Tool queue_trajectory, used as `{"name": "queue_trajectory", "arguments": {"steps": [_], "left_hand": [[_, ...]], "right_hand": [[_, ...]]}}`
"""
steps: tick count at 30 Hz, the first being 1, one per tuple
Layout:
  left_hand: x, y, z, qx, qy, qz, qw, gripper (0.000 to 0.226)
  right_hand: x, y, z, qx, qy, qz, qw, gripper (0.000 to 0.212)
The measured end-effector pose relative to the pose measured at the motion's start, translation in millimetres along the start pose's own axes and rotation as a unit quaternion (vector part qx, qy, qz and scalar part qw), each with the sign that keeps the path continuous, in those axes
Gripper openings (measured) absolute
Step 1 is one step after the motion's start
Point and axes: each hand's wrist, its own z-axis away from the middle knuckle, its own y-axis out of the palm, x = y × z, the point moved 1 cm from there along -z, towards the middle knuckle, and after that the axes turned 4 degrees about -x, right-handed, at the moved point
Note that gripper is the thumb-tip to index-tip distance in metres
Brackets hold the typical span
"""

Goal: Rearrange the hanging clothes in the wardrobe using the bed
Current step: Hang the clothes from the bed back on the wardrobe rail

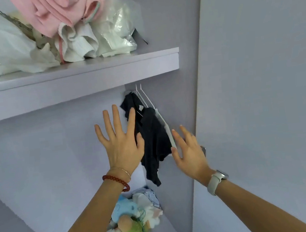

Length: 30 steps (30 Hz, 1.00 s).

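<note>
A dark navy garment (153, 134) hangs on a white hanger (165, 127) under the wardrobe shelf (80, 80), at the right end of the hanging space. A second white hanger hook (136, 89) shows beside it. My left hand (119, 140) is spread flat with fingers apart, just left of the garment and overlapping its edge. My right hand (188, 150) is open too, fingers reaching toward the hanger's lower right arm, close to it or touching it. Neither hand grips anything. The bed is out of view.
The shelf above holds a pile of pink and white clothes (57, 18) and a plastic bag (118, 28). Soft toys (131, 224) and folded cloth lie on the wardrobe floor below. A lilac wardrobe door or side panel (258, 85) stands at the right.
</note>
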Motion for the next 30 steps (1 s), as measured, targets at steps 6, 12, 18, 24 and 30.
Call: {"name": "queue_trajectory", "arguments": {"steps": [6,12,18,24,30], "left_hand": [[-69.7,25.6,157.3,0.285,0.064,0.113,0.950,0.074],[-170.6,-18.6,276.2,0.478,0.175,0.244,0.825,0.065],[-287.1,-84.8,343.3,0.520,0.347,0.350,0.698,0.052],[-396.0,-167.8,408.1,0.504,0.531,0.365,0.575,0.053],[-492.7,-246.0,476.0,0.496,0.613,0.397,0.470,0.049]], "right_hand": [[-48.4,-25.5,185.2,0.057,0.101,0.119,0.986,0.051],[-70.5,-81.5,358.9,0.078,0.343,0.188,0.917,0.054],[-61.5,-141.1,509.0,0.008,0.556,0.222,0.801,0.054],[-34.5,-201.5,646.6,-0.065,0.731,0.213,0.645,0.050],[-20.0,-262.8,771.6,-0.142,0.832,0.185,0.503,0.045]]}}
